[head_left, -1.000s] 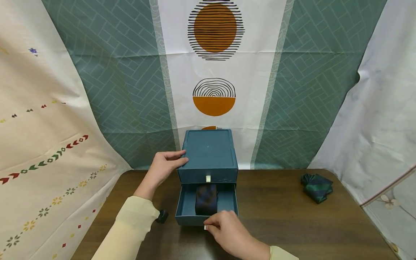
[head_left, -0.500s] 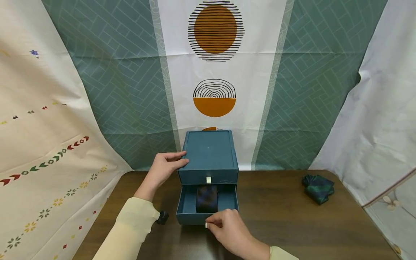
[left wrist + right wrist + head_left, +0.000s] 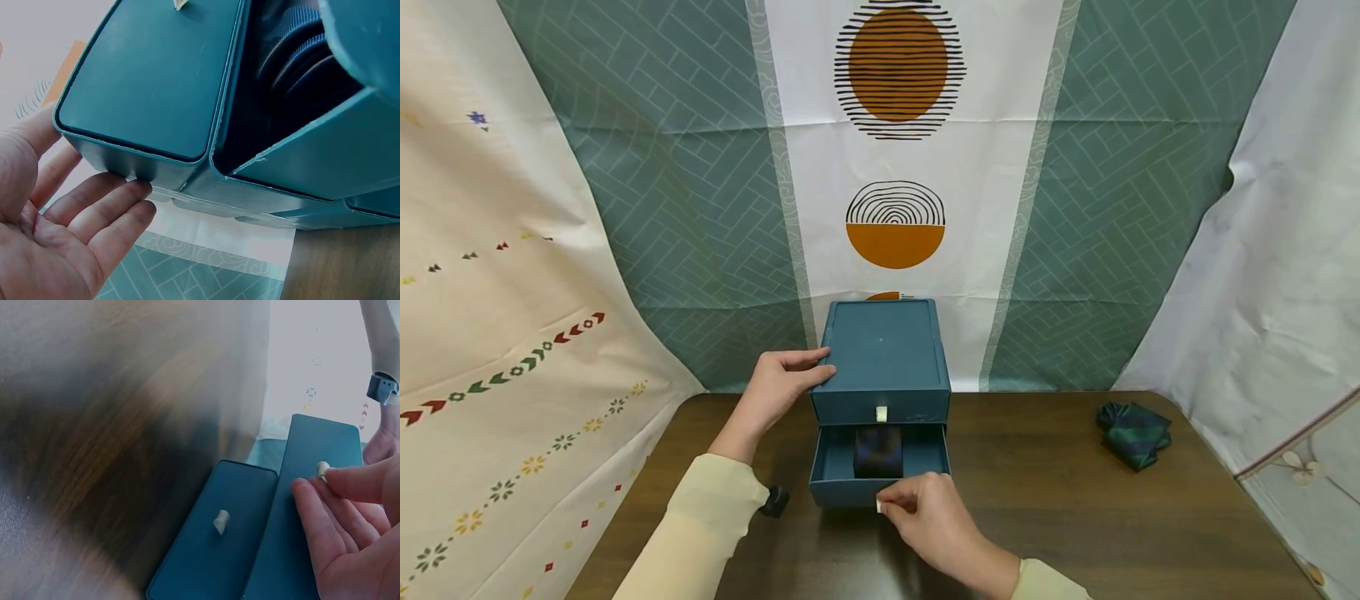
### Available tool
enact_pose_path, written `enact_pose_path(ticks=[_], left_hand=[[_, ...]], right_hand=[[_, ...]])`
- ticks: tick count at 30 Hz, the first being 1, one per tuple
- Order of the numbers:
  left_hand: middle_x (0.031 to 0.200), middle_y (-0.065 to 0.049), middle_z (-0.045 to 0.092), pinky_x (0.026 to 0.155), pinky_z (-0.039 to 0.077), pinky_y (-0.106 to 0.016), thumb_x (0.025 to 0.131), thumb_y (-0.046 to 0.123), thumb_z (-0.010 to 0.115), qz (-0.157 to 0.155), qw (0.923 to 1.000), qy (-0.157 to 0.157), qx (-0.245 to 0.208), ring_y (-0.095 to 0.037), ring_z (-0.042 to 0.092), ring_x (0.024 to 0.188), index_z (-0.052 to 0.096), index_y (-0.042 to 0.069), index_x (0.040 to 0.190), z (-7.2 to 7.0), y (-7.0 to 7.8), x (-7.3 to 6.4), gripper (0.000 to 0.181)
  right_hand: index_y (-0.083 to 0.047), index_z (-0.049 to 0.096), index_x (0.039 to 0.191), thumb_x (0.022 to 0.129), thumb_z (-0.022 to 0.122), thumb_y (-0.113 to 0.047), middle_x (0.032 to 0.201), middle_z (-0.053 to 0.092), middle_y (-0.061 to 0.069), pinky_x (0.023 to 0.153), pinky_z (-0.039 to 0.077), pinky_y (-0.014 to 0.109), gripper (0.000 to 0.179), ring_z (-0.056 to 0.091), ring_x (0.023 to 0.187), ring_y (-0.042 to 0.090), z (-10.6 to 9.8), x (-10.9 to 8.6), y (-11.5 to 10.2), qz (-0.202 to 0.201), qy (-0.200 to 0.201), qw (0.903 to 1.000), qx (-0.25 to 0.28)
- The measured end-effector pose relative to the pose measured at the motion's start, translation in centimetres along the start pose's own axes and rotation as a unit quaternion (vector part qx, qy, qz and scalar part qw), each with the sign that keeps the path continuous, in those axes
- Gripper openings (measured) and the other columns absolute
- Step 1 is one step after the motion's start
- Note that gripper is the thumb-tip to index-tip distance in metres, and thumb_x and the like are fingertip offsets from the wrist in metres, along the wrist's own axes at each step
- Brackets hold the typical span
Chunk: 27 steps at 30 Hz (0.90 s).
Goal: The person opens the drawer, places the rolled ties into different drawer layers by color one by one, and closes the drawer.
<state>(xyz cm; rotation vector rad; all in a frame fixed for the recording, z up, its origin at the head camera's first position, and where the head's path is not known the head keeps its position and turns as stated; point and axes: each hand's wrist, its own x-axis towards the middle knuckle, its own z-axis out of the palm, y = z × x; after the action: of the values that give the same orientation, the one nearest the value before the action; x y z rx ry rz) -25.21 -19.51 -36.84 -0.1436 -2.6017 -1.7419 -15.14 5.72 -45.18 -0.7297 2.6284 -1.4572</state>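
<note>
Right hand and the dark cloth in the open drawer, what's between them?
In the head view, the drawer's front panel stands between the right hand, which pinches the panel's pale tab, and the dark cloth inside.

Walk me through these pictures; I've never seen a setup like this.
There is no robot here, just a person's bare left hand and right hand. The wide view is taken from the person's head, looking forward and down. The other two are close views from the left and right wrists, each looking at that hand's work.

On the wooden table stands a blue box; off to the right lies a green cloth. The box has an open drawer with a dark roll inside. The right hand pinches that drawer's small pale tab. The left hand's fingers touch the box's side.
</note>
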Motion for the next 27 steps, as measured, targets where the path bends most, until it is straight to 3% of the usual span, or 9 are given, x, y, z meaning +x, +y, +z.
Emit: enact_pose_path(ticks=[9,18,27], left_hand=[[0.130,0.003,0.059,0.099,0.047,-0.043,0.079,0.041,0.072,-0.001,1.0000,0.000,0.000,-0.022,0.044,0.130,0.064,0.025,0.122,0.0,0.0,0.0,0.046],[0.130,0.002,0.059,0.099,0.047,-0.041,0.080,0.039,0.073,-0.005,1.0000,0.000,0.000,-0.021,0.044,0.130,0.064,0.027,0.122,-0.1,0.1,0.0,0.045],[0.134,-0.005,0.055,0.101,0.045,-0.045,0.085,0.028,0.069,-0.015,0.9996,-0.020,-0.009,-0.026,0.042,0.132,0.059,0.014,0.128,-0.2,2.5,-1.4,0.046]], right_hand=[[-0.017,0.077,0.089,0.083,0.070,-0.014,0.088,0.073,-0.007,0.061,0.052,0.015,0.010,0.066,0.077,-0.002,0.0,0.5,0.7,-0.021,0.018,0.9995,-0.012],[-0.017,0.077,0.090,0.083,0.071,-0.015,0.090,0.073,-0.007,0.064,0.053,0.015,0.010,0.067,0.077,0.000,-0.1,1.4,1.5,-0.010,0.032,0.9994,0.003],[-0.014,0.077,0.091,0.083,0.071,-0.016,0.089,0.074,-0.005,0.065,0.054,0.017,0.009,0.067,0.076,0.001,-0.2,2.0,1.8,0.012,0.048,0.9981,0.037]])
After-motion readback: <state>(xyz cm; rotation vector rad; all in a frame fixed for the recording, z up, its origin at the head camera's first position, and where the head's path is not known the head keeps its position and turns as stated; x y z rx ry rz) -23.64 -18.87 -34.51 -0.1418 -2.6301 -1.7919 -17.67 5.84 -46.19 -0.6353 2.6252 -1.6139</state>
